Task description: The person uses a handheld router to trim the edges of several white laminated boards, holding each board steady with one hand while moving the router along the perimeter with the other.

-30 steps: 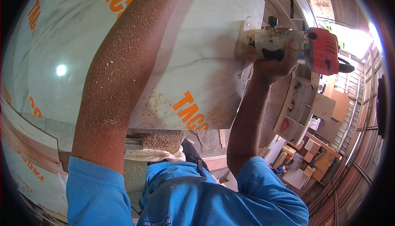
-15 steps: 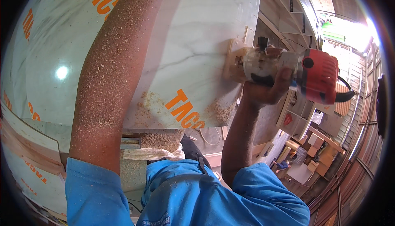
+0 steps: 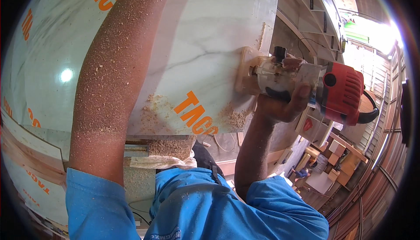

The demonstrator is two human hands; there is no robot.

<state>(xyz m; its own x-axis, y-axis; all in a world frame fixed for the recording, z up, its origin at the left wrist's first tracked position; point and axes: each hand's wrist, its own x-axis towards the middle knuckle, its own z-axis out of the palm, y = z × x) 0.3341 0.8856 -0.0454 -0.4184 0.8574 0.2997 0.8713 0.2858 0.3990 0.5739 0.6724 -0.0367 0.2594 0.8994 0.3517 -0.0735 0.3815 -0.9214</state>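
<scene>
A red trim router (image 3: 343, 93) with a clear base is gripped in my right hand (image 3: 284, 105). My fingers wrap round its body from below. The router lies on its side, its wooden base plate (image 3: 248, 71) against the right edge of a white marble-patterned panel (image 3: 210, 71) with orange lettering. My left forearm, speckled with wood chips, reaches across the panel and past the top of the picture, so the left hand is out of sight. Sawdust (image 3: 238, 115) lies on the panel's near right corner and along its edge.
Sawdust also covers a ledge (image 3: 173, 146) between me and the panel, beside a pale cloth (image 3: 164, 162). More panels (image 3: 30, 181) stand at the left. Shelving units (image 3: 315, 17) rise at the far right, and boxes and boards (image 3: 334, 161) are piled on the right.
The router and my right hand have shifted slightly down along the panel's edge. In the picture, the left forearm sits a little further left.
</scene>
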